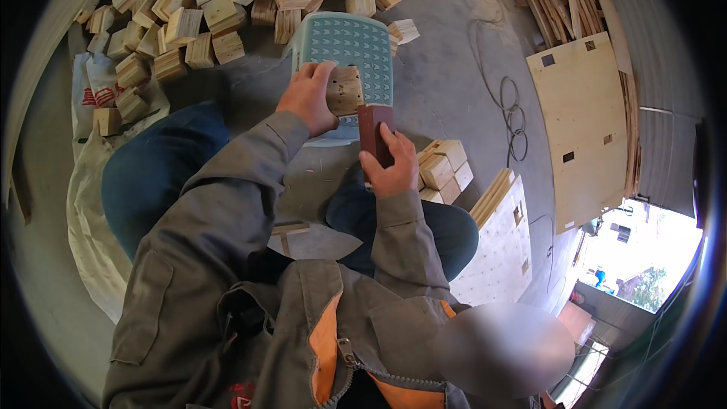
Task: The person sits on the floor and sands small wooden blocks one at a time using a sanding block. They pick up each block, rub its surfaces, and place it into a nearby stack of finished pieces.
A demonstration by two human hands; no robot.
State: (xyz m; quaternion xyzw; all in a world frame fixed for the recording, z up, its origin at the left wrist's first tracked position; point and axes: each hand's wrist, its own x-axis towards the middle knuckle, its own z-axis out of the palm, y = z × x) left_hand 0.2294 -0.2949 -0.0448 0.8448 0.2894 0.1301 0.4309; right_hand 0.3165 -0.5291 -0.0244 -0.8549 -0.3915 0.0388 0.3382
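Observation:
My left hand [305, 98] is closed around a wooden block [346, 89] and holds it over a light blue plastic stool [341, 34]. A few small dark spots mark the block's upper face. In my right hand [394, 170] is a sanding block [371, 136], reddish-brown on its sides with a pale wooden end. Its far end is at the lower right corner of the wooden block; I cannot tell whether they touch. My fingers and thumb grip the sanding block from both sides.
A heap of wooden blocks [219, 11] lies at the far left, partly by a white sack [91, 151]. Right of my knee sit stacked blocks [447, 167] and a leaning board [500, 238]. Farther right are a thin cable [509, 106] and a large plywood panel [587, 121].

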